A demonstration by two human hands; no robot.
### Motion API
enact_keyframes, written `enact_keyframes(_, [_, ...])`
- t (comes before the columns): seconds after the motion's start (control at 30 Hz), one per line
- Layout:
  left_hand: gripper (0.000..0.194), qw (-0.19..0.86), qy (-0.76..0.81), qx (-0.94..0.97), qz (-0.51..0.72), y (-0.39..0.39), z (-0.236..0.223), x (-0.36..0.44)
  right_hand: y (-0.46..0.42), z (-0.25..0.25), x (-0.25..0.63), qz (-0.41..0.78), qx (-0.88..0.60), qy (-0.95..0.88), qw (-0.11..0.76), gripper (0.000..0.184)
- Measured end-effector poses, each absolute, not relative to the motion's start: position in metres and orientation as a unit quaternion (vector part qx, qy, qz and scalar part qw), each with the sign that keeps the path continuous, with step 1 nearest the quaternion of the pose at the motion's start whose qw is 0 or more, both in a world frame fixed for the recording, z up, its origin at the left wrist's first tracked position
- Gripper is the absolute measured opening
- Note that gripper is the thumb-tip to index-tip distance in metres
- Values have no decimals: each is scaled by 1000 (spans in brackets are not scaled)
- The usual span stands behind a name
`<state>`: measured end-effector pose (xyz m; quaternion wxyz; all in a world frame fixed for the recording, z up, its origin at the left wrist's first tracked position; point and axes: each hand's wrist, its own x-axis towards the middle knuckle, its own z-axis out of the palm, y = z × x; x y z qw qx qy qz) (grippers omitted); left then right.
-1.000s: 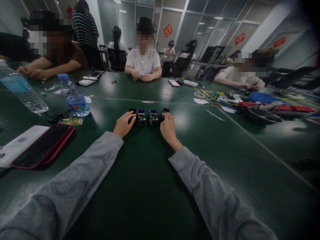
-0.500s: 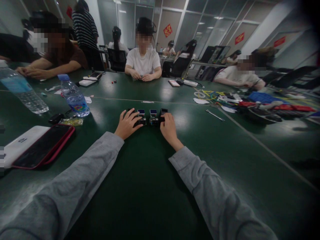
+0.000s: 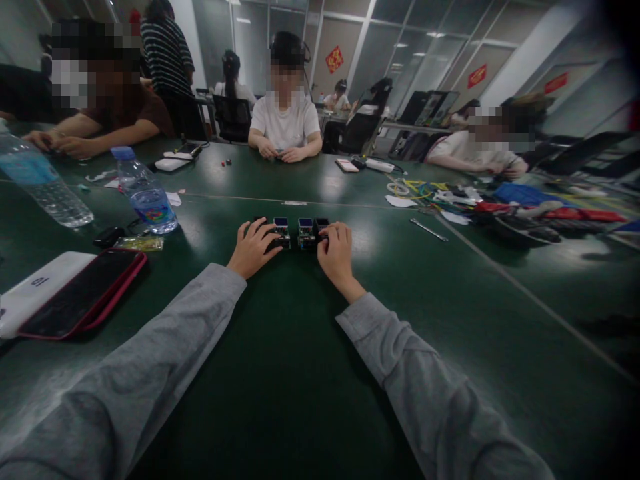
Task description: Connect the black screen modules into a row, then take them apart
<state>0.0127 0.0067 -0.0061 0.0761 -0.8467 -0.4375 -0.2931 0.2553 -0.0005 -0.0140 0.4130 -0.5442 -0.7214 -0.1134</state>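
Two small electronic devices, each with a little dark screen over a circuit board, stand side by side with a narrow gap on the green table. My left hand point(image 3: 254, 247) spreads its fingers over the black side part of the left device point(image 3: 281, 232), thumb toward its front. Most of that part is hidden under the hand. At the right device point(image 3: 305, 233), my right hand point(image 3: 337, 250) curls its fingers around the edge of a small black box point(image 3: 320, 225) beside the screen. Its fingertips are partly hidden.
Left of my hands are a water bottle point(image 3: 146, 193), a larger bottle point(image 3: 47, 180), a phone point(image 3: 83, 293) and a white device point(image 3: 37, 283). To the right lie a wrench point(image 3: 429, 230) and a heap of cables and tools point(image 3: 520, 207). A co-worker point(image 3: 285, 123) sits opposite.
My right hand has shifted slightly left, its fingers more curled at the black box. My left hand keeps nearly the same pose; the whole view has drifted a little.
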Motion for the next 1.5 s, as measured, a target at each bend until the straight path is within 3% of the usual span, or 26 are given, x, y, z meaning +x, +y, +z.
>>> enact_keyframes(0.27, [34,77,-446,-839,-301,9,-8,13,-4,-15,248,-129,-520,-777,331,21])
enact_keyframes(1.5, [33,63,-422,-863,-269,10,-8,11,-4,-13,247,-94,-482,-811,320,26])
